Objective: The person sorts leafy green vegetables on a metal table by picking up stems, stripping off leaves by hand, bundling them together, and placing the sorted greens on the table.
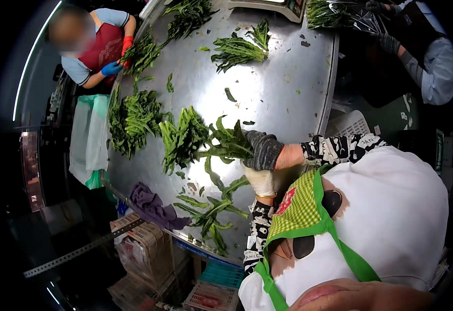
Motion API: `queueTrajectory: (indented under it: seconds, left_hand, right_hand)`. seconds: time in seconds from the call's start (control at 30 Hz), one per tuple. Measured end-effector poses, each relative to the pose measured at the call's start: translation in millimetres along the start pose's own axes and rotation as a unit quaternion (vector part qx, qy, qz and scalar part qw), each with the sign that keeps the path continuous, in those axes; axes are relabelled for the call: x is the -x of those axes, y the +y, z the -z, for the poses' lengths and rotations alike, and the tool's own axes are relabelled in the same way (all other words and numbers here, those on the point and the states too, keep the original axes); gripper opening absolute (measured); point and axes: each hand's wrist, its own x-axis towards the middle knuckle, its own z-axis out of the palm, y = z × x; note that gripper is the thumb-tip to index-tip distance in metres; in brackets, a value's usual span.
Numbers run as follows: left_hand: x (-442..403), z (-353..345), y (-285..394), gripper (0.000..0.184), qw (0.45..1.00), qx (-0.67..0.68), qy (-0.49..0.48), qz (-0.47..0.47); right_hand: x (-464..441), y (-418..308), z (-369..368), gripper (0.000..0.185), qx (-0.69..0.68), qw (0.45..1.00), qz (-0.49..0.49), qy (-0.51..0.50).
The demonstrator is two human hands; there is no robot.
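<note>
My right hand [263, 150], in a grey knit glove, is closed round the stem end of a bunch of leafy greens [231, 142], its leaves pointing left over the metal table. Close against it is my left hand [260, 180], in a whitish glove; its fingers are hidden behind the grey glove. Left of the held bunch lies a pile of leafy greens [184, 137], with a larger heap of greens [137, 119] beyond it. Loose leafy stalks [213, 210] are spread on the table near my left forearm.
The metal table [283, 98] carries another bunch of greens [241, 51] and a scale [270, 6]. A purple cloth [156, 206] hangs at its edge, above crates [143, 249]. Gloved co-workers [99, 49] handle greens across the table and a plastic-wrapped bunch [335, 14] at upper right.
</note>
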Motion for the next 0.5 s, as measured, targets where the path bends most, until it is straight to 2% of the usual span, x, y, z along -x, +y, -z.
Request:
queueTrajectory:
  seconds: [0.1,0.13,0.17,0.2,0.23,0.27,0.3,0.4,0.43,0.5]
  left_hand:
    - [-8,4,8,0.062,0.978,-0.17,-0.044,-0.11]
    - [-6,-2,20,0.066,0.99,-0.136,0.002,-0.034]
    - [-8,-1,30,0.068,0.975,-0.206,-0.01,-0.076]
    - [-12,2,39,0.071,0.954,-0.275,-0.021,-0.115]
    - [-16,5,42,0.073,0.926,-0.343,-0.03,-0.153]
    - [-18,7,40,0.075,0.899,-0.412,-0.051,-0.14]
    - [-18,9,39,0.073,0.878,-0.454,-0.061,-0.14]
    - [-9,17,27,0.065,0.817,-0.554,-0.093,-0.126]
    - [-5,22,16,0.063,0.813,-0.56,-0.092,-0.128]
    - [6,32,2,0.06,0.806,-0.57,-0.091,-0.132]
  right_hand:
    - [-10,2,19,0.071,0.025,1.0,0.005,-0.013]
    - [-23,9,31,0.062,0.045,0.998,0.022,0.024]
    - [-36,15,43,0.053,0.066,0.995,0.039,0.062]
    - [-48,22,54,0.045,0.087,0.99,0.053,0.1]
    - [-64,27,71,0.043,0.1,0.983,0.007,0.153]
    - [-85,36,90,0.044,0.113,0.976,-0.018,0.184]
    - [-108,40,113,0.044,0.036,0.96,0.071,0.268]
    - [-152,47,181,0.039,0.107,0.963,-0.018,0.247]
    - [-174,73,192,0.044,0.228,0.939,-0.021,0.257]
    - [-207,111,206,0.068,0.29,0.926,-0.141,0.197]
